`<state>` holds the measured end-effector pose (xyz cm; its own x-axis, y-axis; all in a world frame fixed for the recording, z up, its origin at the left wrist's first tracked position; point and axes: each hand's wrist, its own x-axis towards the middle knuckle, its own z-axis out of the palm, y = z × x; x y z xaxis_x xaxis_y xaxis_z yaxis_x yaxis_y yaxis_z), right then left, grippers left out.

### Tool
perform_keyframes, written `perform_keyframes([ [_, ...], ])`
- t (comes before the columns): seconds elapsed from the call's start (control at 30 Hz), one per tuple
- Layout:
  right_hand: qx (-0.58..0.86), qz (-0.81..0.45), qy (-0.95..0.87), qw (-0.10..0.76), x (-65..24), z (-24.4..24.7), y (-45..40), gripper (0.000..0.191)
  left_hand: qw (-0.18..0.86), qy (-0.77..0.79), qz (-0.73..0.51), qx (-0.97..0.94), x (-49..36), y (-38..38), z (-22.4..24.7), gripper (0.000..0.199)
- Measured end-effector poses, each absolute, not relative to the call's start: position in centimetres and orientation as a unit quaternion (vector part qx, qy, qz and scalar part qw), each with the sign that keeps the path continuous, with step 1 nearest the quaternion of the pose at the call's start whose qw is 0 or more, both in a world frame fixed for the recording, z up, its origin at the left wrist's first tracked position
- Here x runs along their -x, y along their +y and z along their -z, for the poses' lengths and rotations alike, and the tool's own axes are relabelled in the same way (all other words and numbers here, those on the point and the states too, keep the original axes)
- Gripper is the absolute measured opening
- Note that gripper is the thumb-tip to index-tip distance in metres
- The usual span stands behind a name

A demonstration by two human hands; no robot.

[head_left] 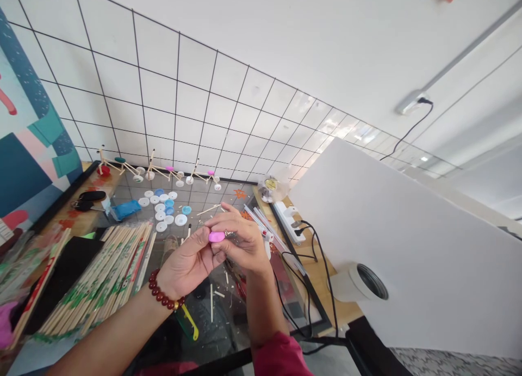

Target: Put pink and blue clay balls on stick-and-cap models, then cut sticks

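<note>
Pinched between the fingertips of both hands, left hand (190, 260) and right hand (243, 241) closed on it from either side, a pink clay-like lump (216, 237) is held above the dark glossy tabletop (228, 332). Below lie a loose wooden stick (211, 302) and a yellow-handled tool (190, 322). Past the hands sit white and blue bottle caps (180, 220), then a row of wheeled stick models (163, 171). Left of the hands, paper-wrapped chopsticks (98, 278) carry green and red printing, too small to read. Right, a white power strip (289, 222) shows no legible lettering.
</note>
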<state>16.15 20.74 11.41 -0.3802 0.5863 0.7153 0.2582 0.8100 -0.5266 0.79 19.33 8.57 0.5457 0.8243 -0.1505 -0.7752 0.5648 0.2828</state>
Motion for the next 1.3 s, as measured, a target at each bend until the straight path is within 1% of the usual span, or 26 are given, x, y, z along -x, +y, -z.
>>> perform_keyframes([
  [0.1, 0.261, -0.174, -0.8, 0.511, -16.0, -11.5, 20.7, 0.016, 0.868, 0.136, -0.469, -0.088, -1.0, 19.3, -8.7, 0.023],
  [0.27, 0.257, -0.189, -0.793, 0.518, -16.1, -11.3, 20.8, 0.019, 0.873, 0.108, -0.468, -0.087, -1.2, 19.3, -8.7, 0.031],
  [0.43, 0.247, -0.208, -0.801, 0.504, -16.4, -11.4, 20.9, 0.017, 0.895, 0.108, -0.426, -0.077, -1.0, 19.3, -8.5, 0.035],
  [0.53, 0.26, -0.198, -0.804, 0.497, -16.4, -11.5, 20.7, 0.015, 0.896, 0.104, -0.427, -0.059, -0.9, 19.4, -8.4, 0.037],
  [0.73, 0.274, -0.142, -0.808, 0.502, -16.1, -11.5, 20.6, 0.013, 0.878, 0.15, -0.451, -0.055, -0.7, 19.7, -8.6, 0.019],
  [0.9, 0.297, -0.135, -0.802, 0.501, -16.1, -11.5, 20.8, 0.014, 0.866, 0.152, -0.475, -0.04, -0.9, 19.6, -8.7, 0.017],
  [1.13, 0.306, -0.142, -0.792, 0.509, -15.4, -11.4, 20.5, 0.013, 0.871, 0.159, -0.466, -0.001, -1.4, 19.4, -8.9, 0.01],
  [1.2, 0.311, -0.139, -0.79, 0.51, -15.4, -11.3, 20.6, 0.014, 0.87, 0.145, -0.471, 0.0, -1.4, 19.4, -8.9, 0.014],
  [1.3, 0.313, -0.134, -0.79, 0.509, -15.6, -11.2, 20.7, 0.017, 0.874, 0.106, -0.474, -0.002, -1.6, 19.3, -8.7, 0.026],
])
